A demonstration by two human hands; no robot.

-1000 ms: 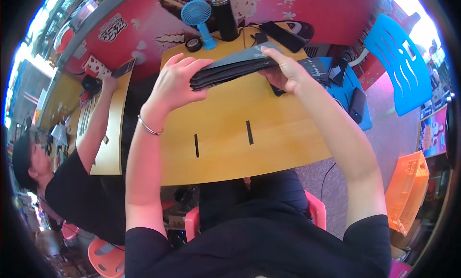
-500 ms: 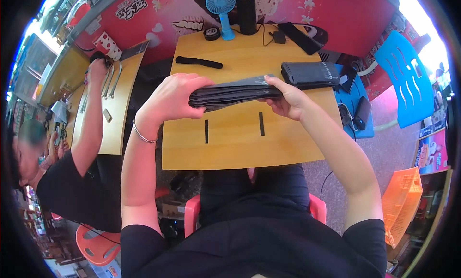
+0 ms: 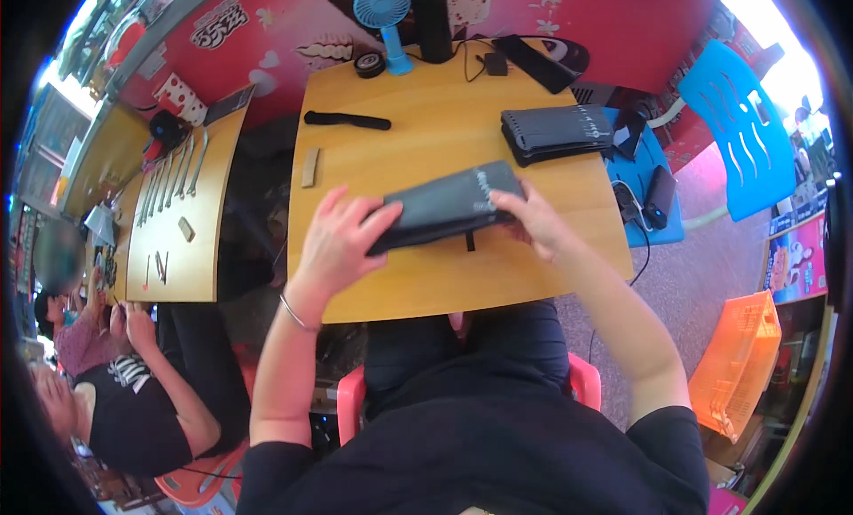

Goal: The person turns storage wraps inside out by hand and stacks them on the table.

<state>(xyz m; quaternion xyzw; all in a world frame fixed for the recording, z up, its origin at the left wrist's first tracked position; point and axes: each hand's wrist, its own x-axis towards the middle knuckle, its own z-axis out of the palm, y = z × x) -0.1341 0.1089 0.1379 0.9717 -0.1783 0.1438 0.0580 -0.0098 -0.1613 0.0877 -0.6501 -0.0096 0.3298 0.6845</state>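
Note:
A thick stack of flat black bags [image 3: 449,199] with pale print is between my hands over the middle of the table. My left hand [image 3: 342,239] grips its left end, fingertips over the top edge. My right hand [image 3: 536,220] pinches the right end, thumb on the upper face and fingers mostly hidden beneath. The stack tilts, its right end farther from me. A second stack of black bags [image 3: 555,133] lies at the table's right edge. A dark strip [image 3: 470,240] shows just below the held stack.
On my table [image 3: 418,288] are a black strap [image 3: 346,119], a tan strip [image 3: 309,167], a blue fan [image 3: 384,22], a black bottle [image 3: 432,22] and a black pouch [image 3: 538,63]. Wrenches [image 3: 182,164] lie on the left table, beside a co-worker [image 3: 142,408]. A blue chair [image 3: 742,133] stands right.
The stack has come nearer to me and turned, showing its upper face instead of its layered edge. The tan strip is now uncovered. The co-worker's arm has drawn back from the wrenches.

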